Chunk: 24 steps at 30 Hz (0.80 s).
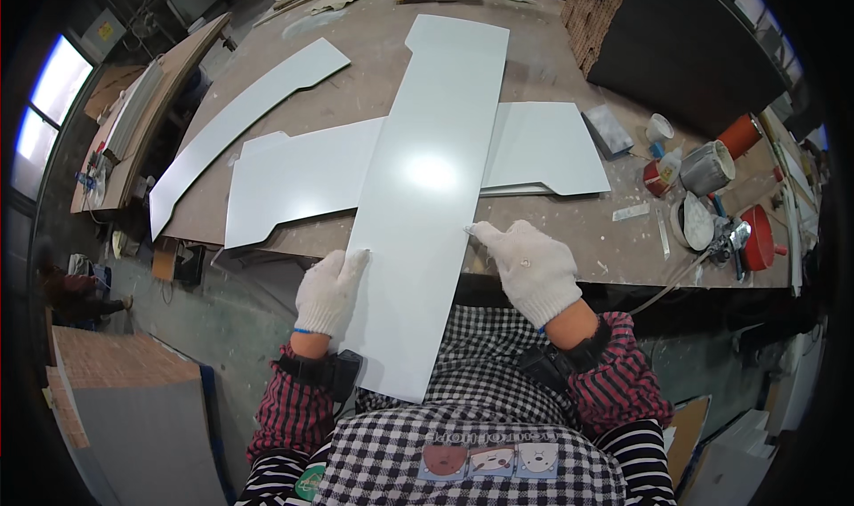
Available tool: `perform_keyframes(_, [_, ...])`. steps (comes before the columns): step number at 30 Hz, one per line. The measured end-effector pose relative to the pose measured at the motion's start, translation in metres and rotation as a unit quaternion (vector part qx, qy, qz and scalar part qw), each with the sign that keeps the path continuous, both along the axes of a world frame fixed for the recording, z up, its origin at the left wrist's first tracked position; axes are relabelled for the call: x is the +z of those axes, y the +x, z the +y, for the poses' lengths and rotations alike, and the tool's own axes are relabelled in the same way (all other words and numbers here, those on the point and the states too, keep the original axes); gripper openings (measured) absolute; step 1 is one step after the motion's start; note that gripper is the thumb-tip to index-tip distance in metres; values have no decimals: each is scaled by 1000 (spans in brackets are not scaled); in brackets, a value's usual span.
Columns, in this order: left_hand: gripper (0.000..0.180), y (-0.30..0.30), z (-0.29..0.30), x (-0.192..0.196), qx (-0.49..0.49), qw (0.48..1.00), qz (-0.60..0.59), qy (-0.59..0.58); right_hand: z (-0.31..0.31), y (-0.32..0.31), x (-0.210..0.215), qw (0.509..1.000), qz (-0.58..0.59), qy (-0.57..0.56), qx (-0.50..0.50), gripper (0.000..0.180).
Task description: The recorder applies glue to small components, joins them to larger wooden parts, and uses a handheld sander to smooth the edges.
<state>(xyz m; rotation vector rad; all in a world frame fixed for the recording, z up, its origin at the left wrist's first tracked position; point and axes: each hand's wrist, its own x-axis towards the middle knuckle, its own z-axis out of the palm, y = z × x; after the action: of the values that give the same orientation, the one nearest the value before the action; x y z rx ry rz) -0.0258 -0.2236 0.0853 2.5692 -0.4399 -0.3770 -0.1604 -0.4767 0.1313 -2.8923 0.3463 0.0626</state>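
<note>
Long white panel [431,123], in the head view, runs from upper centre to lower centre across other white panels [302,168]; its near end overhangs the workbench [543,70], presumably putting both long edges within reach. The gloved left hand [327,294] touches the left edge, fingers bent close together; the gloved right hand [534,270] narrows its fingertips at the right edge. Whether either pinches underneath, I cannot tell.
</note>
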Motion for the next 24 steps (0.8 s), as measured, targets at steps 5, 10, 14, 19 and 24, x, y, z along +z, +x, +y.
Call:
perform_keyframes(5, [55, -2, 1, 0, 11, 1000, -4, 6, 3, -12, -6, 1000, -13, 16, 5, 37])
perform_keyframes(10, [53, -1, 0, 0, -9, 1000, -10, 12, -8, -12, -21, 997, -65, 44, 4, 36])
perform_keyframes(14, [53, -3, 1, 3, -66, 996, -58, -11, -7, -8, -30, 987, -146, 71, 4, 37])
perform_keyframes(19, [53, 0, 2, -2, 0, 1000, 6, 6, -1, -15, -32, 992, -109, 59, -5, 39])
perform_keyframes(24, [54, -2, 1, 2, 5, 1000, 3, 7, -4, -14, -16, 994, -100, 43, 14, 37])
